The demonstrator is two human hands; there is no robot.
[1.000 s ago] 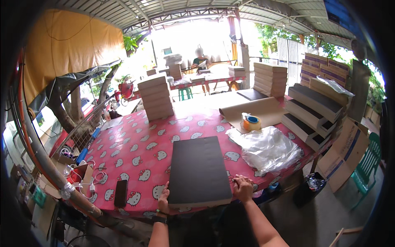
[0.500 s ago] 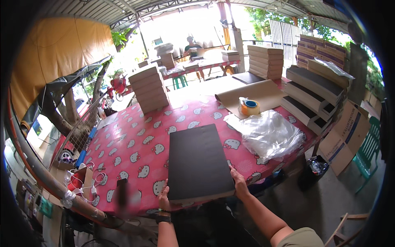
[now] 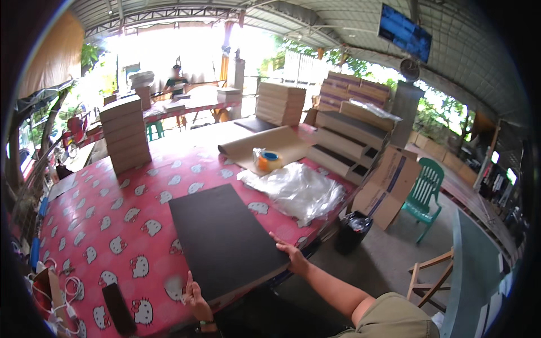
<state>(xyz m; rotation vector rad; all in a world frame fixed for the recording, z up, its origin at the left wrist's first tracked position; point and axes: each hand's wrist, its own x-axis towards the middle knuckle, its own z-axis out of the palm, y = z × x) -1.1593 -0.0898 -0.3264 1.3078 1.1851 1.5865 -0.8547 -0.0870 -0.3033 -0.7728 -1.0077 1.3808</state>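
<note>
A thick rectangular stack of boards with a black top (image 3: 222, 236) lies at the front edge of the table, turned slightly slantwise. At its near left side my left hand (image 3: 197, 298) presses against the edge, fingers pointing forward along it. My right hand (image 3: 291, 254) is on the opposite side, near the front right corner, fingers at the edge. Between them the two hands hold the stack. The undersides of my fingers are hidden.
The table has a pink patterned cover (image 3: 121, 217). On it are crumpled clear plastic (image 3: 307, 191), tape rolls (image 3: 269, 160), brown paper (image 3: 270, 143), a dark phone-like object (image 3: 118, 310) and piles of boards (image 3: 125, 132). A bin (image 3: 352, 231) and green chair (image 3: 422, 191) stand right.
My view has turned to the right, so everything sits further left in the picture. Both hands stay at the sides of the black-topped stack; the left fingers now look straighter.
</note>
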